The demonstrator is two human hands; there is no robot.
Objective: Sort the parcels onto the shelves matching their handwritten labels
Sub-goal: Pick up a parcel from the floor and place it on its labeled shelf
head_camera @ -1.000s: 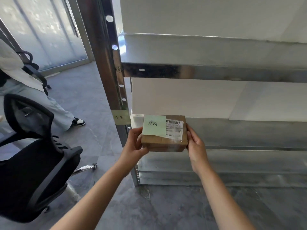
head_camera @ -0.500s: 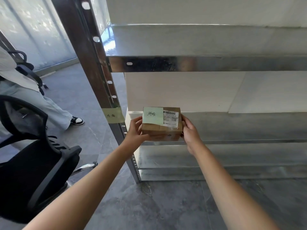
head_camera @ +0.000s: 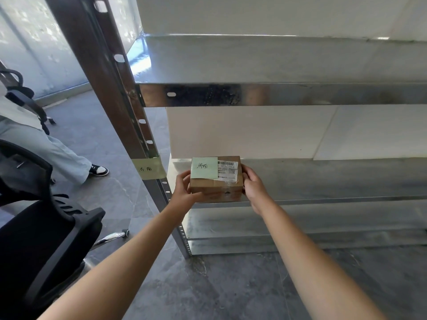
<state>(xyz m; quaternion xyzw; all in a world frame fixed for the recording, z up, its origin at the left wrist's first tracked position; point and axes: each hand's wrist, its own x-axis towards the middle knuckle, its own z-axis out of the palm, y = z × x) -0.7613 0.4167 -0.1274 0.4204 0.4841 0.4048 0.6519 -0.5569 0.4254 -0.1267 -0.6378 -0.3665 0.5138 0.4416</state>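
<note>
A small brown cardboard parcel [head_camera: 216,188] carries a green handwritten note [head_camera: 204,168] and a white barcode label [head_camera: 227,170] on top. My left hand [head_camera: 183,189] grips its left side and my right hand [head_camera: 253,185] its right side. The parcel sits at the left front of the lower metal shelf [head_camera: 323,181], its base at the shelf surface. A yellow-green handwritten tag [head_camera: 149,168] is stuck on the rack's left upright [head_camera: 111,84], level with this shelf.
An upper metal shelf [head_camera: 277,58] hangs above the parcel, and a bottom shelf [head_camera: 300,222] lies below. A black office chair [head_camera: 46,232] stands at the left. Beyond it, a person's legs and shoe [head_camera: 99,170] rest on the grey tiled floor [head_camera: 219,292].
Both hands carried the parcel forward and down from in front of the rack onto the left end of the lower shelf. The view has moved closer to the rack.
</note>
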